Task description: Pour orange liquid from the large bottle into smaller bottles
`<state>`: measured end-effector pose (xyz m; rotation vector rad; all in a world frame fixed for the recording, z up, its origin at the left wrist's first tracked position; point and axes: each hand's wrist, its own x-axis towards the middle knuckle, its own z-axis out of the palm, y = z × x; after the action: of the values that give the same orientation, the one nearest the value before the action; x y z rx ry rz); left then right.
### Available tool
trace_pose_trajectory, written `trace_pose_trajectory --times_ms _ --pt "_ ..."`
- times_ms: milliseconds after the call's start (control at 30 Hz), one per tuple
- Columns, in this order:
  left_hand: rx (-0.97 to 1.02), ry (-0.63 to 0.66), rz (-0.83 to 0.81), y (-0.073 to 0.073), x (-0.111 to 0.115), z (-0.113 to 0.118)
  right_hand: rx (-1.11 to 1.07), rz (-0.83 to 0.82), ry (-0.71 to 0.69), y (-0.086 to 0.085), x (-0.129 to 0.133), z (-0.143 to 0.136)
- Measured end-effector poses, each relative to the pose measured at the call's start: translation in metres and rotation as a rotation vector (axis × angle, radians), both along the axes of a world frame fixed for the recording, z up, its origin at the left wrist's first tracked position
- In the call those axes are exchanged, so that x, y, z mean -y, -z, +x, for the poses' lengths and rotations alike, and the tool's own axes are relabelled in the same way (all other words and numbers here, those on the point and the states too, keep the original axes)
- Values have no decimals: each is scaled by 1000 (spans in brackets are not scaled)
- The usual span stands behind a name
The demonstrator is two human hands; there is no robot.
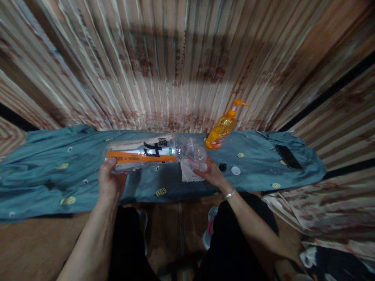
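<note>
My left hand (113,177) is closed round the left end of a clear plastic pouch (140,156), thumb on top. The pouch has an orange and white panel with black characters and lies level above the cloth. My right hand (209,171) grips a small clear plastic bottle (199,153) at the pouch's right end; my fingers hide part of it. Other clear plastic there blurs into it, so I cannot tell whether the two touch. Below hangs a whitish piece with a ragged edge (190,175), perhaps a tissue or cloth.
An orange pump bottle (221,128) stands behind my right hand. To the right are a black cap (223,167), a white disc (236,170) and a dark phone (288,157). Everything rests on a blue-green patterned cloth (96,191). Striped curtains (164,78) enclose the space.
</note>
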<state>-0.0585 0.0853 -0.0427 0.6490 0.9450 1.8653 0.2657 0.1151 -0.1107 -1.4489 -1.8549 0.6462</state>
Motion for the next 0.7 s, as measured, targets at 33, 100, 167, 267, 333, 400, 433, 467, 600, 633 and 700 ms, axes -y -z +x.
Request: trace_pose_trajectory --times_ms 33,100,167,267,333,400,433,467,600,633,700 --pt "-2 0 2 -1 0 1 -3 -9 16 -1 1 -1" --pt "-5 -4 4 -2 0 3 -11 -32 44 -1 2 -3" --pt "-5 -4 0 -2 -1 4 -20 -57 55 -1 3 -3" --pt "-2 -4 -8 -1 -4 5 -48 -58 46 0 2 -3" --pt "1 -12 -11 0 -5 5 -58 -39 32 0 2 -2" --pt "4 -19 -9 0 -5 5 -58 -29 8 0 2 -2" --pt "5 -20 -5 -1 -5 6 -57 -28 -4 0 2 -1" --pt "5 -21 1 -2 -5 7 -55 -31 -15 -1 1 -1" --pt "0 -25 38 -6 -5 10 -41 -54 -36 -2 -1 1" --pt "-2 -27 48 -7 -5 11 -41 -58 -40 -2 -2 2" --pt "-6 -31 62 -7 -5 12 -50 -61 -45 -1 -3 3"
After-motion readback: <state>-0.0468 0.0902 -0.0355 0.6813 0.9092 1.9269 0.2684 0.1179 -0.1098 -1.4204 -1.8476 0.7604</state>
